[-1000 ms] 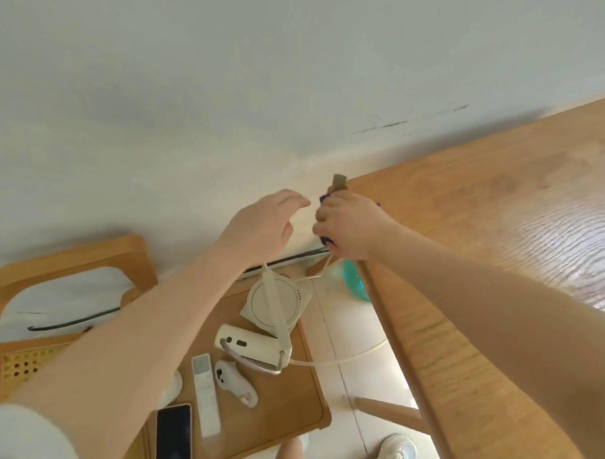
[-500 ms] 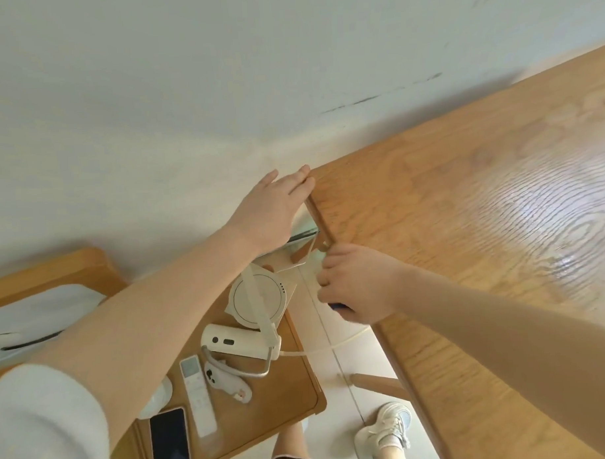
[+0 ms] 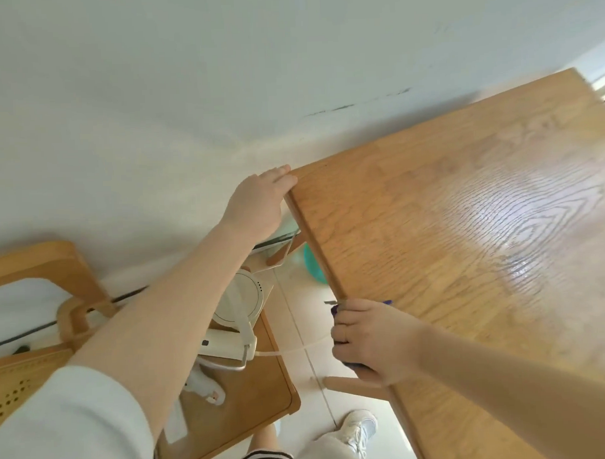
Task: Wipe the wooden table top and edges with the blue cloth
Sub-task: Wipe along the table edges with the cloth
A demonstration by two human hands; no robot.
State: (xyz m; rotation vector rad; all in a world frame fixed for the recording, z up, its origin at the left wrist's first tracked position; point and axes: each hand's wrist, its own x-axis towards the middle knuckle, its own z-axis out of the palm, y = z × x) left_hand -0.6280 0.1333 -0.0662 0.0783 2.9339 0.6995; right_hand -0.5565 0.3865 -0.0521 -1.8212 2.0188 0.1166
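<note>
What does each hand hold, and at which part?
The right hand holds the blue cloth, bunched in its fingers against the table's side edge. The left hand holds nothing; it rests at the table's far corner.

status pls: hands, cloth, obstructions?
Right hand gripping blue cloth on table's side edge. Left hand braced at far corner. Edge unobstructed.

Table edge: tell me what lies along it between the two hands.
Head view: bare edge of the table between left hand and right hand.
</note>
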